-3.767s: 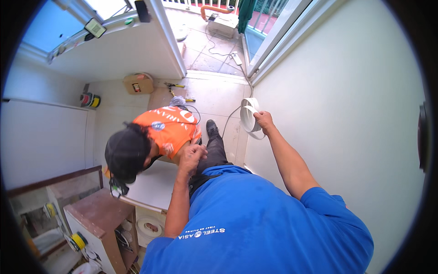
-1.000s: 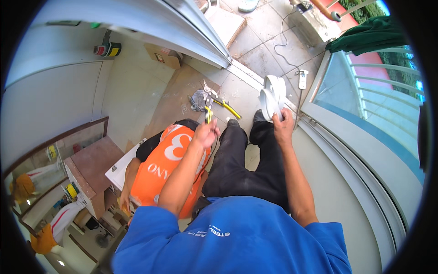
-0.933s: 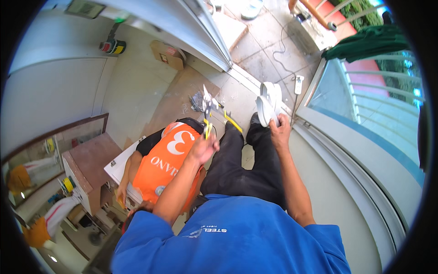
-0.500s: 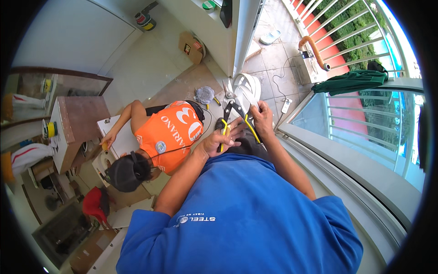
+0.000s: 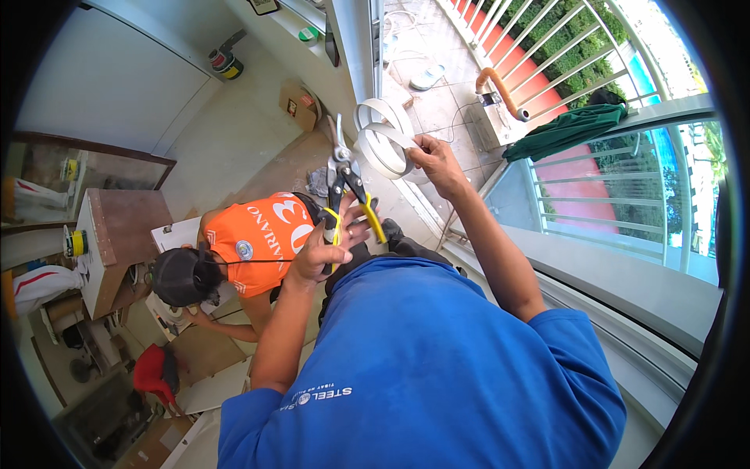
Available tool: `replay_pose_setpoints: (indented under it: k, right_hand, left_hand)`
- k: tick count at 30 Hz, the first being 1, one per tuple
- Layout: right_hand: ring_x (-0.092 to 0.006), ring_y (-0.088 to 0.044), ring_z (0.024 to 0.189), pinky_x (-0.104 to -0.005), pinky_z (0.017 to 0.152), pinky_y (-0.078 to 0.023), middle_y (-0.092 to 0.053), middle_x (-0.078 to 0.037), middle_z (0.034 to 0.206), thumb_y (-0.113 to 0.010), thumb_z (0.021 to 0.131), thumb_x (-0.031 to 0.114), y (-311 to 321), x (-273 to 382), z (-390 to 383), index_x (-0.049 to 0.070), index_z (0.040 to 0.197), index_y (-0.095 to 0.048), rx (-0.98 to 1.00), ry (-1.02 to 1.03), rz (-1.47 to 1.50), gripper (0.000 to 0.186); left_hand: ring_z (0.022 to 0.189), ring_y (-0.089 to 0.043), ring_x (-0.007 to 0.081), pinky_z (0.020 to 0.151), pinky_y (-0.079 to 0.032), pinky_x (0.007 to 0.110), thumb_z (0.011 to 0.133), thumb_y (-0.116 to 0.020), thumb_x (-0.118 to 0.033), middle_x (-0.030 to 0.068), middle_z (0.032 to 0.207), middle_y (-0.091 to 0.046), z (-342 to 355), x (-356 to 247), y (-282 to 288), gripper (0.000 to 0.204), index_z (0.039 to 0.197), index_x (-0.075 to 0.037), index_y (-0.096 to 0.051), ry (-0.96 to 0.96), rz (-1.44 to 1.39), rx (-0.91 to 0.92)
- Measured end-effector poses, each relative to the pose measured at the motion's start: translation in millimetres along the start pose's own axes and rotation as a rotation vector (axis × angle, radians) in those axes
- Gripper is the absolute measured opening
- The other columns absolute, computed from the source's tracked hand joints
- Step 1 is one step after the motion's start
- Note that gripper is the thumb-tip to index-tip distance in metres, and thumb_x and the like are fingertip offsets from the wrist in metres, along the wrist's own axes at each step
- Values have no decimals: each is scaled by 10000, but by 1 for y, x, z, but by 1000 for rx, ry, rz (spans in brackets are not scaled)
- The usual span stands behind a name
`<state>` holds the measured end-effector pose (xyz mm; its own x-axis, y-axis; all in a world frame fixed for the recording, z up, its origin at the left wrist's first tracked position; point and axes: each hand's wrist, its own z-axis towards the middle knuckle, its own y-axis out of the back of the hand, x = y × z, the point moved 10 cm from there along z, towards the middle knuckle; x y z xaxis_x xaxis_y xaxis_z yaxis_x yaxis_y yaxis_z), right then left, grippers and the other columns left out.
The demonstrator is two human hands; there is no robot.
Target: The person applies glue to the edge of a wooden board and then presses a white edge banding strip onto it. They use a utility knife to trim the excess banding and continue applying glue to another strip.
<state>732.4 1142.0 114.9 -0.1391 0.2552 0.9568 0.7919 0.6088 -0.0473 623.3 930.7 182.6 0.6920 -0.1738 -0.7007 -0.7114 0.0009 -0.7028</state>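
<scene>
Co-worker (image 5: 251, 258) in orange shirt (image 5: 269, 227), green cloth (image 5: 569, 130), orange hose (image 5: 501, 86) by metal box (image 5: 491, 130)

Snips (image 5: 342, 159) sit in the left fingers (image 5: 357, 230). The coil (image 5: 376, 162) extends left from the right fingers (image 5: 426, 151). Left of the left fingers is a co-worker (image 5: 256, 241), then the cabinet (image 5: 133, 215). The cloth (image 5: 568, 131) lies right of the right fingers.

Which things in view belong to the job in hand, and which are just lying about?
In the job:
- snips, in the left hand
- coiled white strip, in the right hand

Lying about, seemingly:
- green cloth
- orange hose
- brown cardboard
</scene>
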Motion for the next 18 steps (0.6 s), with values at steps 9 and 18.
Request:
replay_pose_setpoints:
  k: [9, 18]
  right_hand:
    - [-67, -476, 756, -233, 685, -379, -569, 37, 833, -711, 905, 203, -13, 26, -8, 48, 1007, -681, 238, 30, -48, 187]
    - [-64, -483, 782, -236, 717, -392, -597, 34, 863, -709, 895, 173, -25, 10, -6, 48, 1020, -691, 296, 1, 5, 178]
  left_hand:
    - [1260, -515, 300, 1101, -388, 345, 673, -649, -63, 193, 1360, -502, -31, 21, 29, 946, 1558, 16, -324, 236, 889, -146]
    - [1107, -544, 367, 973, -479, 368, 697, -615, -37, 192, 1212, -471, -27, 19, 35, 988, 1620, -152, -282, 202, 1150, -153]
